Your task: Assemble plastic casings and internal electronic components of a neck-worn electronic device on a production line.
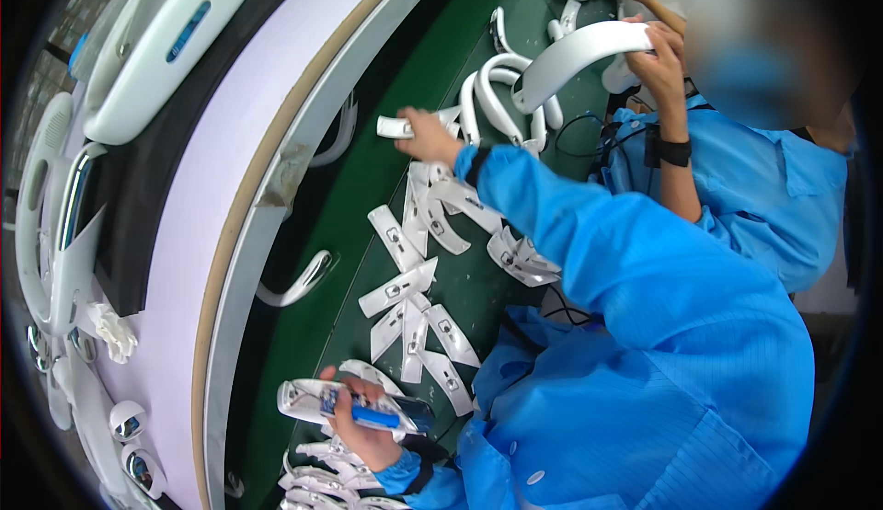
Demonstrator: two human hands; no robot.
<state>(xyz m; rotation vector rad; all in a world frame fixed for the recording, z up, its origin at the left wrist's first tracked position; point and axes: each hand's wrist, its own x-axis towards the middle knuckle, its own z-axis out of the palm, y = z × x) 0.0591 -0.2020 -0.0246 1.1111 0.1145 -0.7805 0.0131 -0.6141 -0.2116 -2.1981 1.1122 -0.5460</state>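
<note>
My left hand [361, 427] is closed around an open white housing [299, 400]. A blue cylindrical cell [375, 417] and small electronic parts show inside it. Farther up the bench, my right hand [430, 137] grips a small white plastic cover [394, 127], its end poking out past the fingers. Below that hand, several white curved covers with small dark marks [397, 287] lie loosely overlapping on the green bench [354, 275]. Beside my left hand is a pile of similar white covers [322, 478].
A co-worker in blue holds a large white curved shell [584, 55] at upper right, near several white U-shaped parts [497, 96]. Another person works beyond. White curved parts [308, 282] lie on the green conveyor. Past it, a pale shelf [230, 105] bears white housings [152, 59].
</note>
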